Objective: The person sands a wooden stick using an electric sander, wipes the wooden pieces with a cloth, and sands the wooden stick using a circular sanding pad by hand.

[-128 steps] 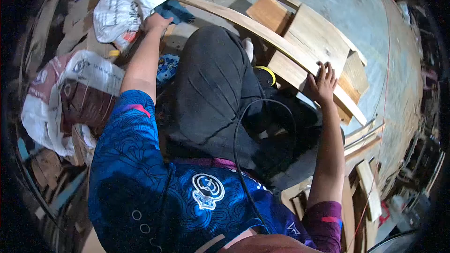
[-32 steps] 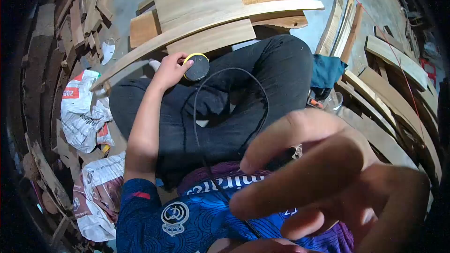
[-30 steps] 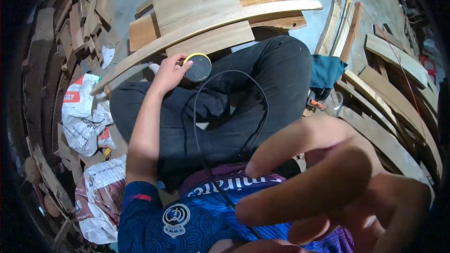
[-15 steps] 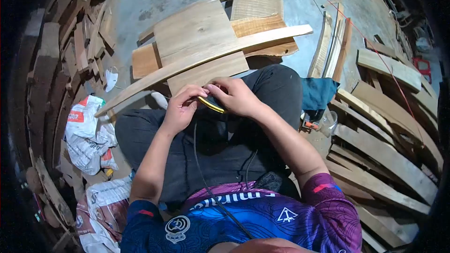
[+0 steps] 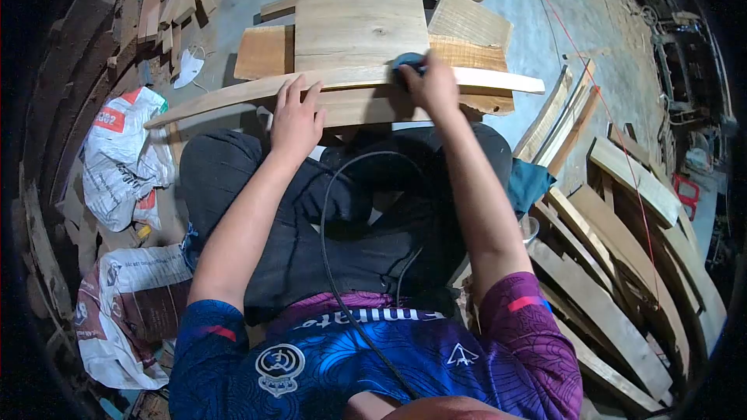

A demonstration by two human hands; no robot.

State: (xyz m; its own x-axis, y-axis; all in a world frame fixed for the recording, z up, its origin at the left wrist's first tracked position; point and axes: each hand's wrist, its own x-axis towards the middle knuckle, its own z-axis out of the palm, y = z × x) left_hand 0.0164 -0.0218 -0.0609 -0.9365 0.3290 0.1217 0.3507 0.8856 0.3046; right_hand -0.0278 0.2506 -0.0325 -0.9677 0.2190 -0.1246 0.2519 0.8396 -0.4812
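Note:
A long, curved pale wooden strip [image 5: 226, 98] lies across a stack of boards in front of my crossed legs. My left hand [image 5: 298, 120] rests on its left part, fingers stretched and apart over the wood. Closed around a round dark-blue pad [image 5: 406, 63], my right hand [image 5: 436, 92] is at the right part of the strip, slightly blurred. The pad seems to lie against the strip's upper side; its underside is hidden. Beneath the strip are a wide flat board [image 5: 358, 27] and a narrower board [image 5: 362, 106] nearer to me.
Curved offcuts [image 5: 615, 303] are piled on my right, and a dark green cloth [image 5: 531, 185] lies by my right knee. White sacks [image 5: 128, 155] stand on the left, near a face mask [image 5: 189, 68]. A red line [image 5: 580, 54] crosses the right side.
My hands have parted: the left has gone onto the strip, the right has carried the yellow-edged round pad forward and right onto it. The view has shifted somewhat.

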